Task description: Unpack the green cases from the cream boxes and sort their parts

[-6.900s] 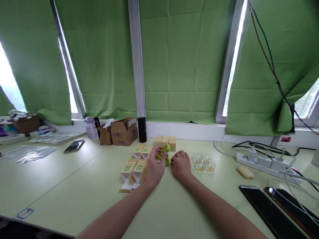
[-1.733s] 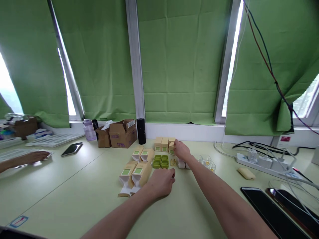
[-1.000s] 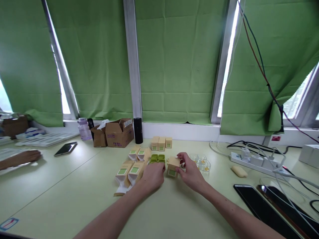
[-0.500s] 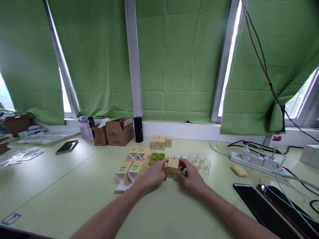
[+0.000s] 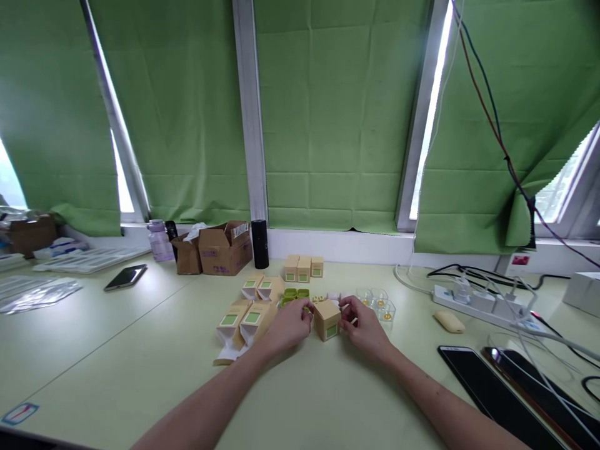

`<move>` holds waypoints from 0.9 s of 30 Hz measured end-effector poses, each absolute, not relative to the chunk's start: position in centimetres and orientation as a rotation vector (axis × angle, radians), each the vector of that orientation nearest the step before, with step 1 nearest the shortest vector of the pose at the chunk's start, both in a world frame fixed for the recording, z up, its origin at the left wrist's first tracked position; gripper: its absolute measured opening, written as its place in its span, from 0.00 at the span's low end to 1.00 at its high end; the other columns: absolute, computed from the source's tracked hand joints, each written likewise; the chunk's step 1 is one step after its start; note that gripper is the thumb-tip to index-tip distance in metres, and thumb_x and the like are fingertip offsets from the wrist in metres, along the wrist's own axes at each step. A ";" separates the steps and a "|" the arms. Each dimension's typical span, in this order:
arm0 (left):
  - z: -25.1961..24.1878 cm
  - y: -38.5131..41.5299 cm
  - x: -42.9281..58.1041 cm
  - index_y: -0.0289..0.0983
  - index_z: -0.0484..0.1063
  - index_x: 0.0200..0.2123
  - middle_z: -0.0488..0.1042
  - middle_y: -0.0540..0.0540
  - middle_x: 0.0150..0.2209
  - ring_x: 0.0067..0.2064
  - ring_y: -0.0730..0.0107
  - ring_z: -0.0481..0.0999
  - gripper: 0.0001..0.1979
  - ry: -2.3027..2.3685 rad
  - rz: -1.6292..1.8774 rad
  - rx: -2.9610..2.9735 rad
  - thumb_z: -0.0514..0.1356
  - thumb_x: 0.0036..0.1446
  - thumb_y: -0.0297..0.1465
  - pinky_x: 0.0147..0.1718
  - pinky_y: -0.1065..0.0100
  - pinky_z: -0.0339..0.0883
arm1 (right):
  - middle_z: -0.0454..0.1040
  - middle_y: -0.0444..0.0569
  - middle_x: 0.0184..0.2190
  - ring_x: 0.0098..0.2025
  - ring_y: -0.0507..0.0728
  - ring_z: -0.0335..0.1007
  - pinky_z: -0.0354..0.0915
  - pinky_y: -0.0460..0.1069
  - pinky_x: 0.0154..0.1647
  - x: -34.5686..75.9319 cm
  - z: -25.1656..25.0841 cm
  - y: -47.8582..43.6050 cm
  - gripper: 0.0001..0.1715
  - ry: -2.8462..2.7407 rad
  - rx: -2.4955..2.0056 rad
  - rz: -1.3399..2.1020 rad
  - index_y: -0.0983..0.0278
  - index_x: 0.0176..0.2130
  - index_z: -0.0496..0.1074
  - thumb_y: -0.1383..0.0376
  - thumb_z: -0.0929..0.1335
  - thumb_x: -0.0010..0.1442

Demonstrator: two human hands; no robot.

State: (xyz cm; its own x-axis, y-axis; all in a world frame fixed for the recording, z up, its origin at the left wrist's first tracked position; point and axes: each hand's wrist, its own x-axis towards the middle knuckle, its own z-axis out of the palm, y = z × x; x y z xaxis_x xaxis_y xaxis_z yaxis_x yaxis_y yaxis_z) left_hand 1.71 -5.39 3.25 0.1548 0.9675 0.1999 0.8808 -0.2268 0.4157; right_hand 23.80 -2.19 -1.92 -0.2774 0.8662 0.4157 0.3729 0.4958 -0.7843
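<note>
On the worktop (image 5: pixel 323 400), between left hand (image 5: pixel 291 322) and right hand (image 5: pixel 364 326), a small box (image 5: pixel 327 321) with one corner turned nearward. Fingers half curled at both its sides; cannot tell whether gripping or just touching. Left of these, open boxes (image 5: pixel 252 317). Just beyond, green cups (image 5: pixel 290 292) and, to the right, clear cups (image 5: pixel 387 311). Farther back, three upright boxes (image 5: pixel 304 270) in a row.

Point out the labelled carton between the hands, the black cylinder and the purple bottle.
Labelled carton (image 5: pixel 330 325): head view, on its labelled side.
Black cylinder (image 5: pixel 260 245): head view, middle of its side.
Purple bottle (image 5: pixel 160 244): head view, on its body.
</note>
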 end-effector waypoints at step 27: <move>2.6 -6.2 2.8 0.40 0.69 0.51 0.76 0.39 0.53 0.55 0.50 0.75 0.28 1.452 0.944 1.997 0.69 0.45 0.28 0.55 0.56 0.67 | 0.81 0.45 0.33 0.35 0.58 0.77 0.67 0.51 0.36 24.4 -1.0 -2.2 0.13 -1.720 -1.125 0.498 0.58 0.48 0.69 0.62 0.63 0.63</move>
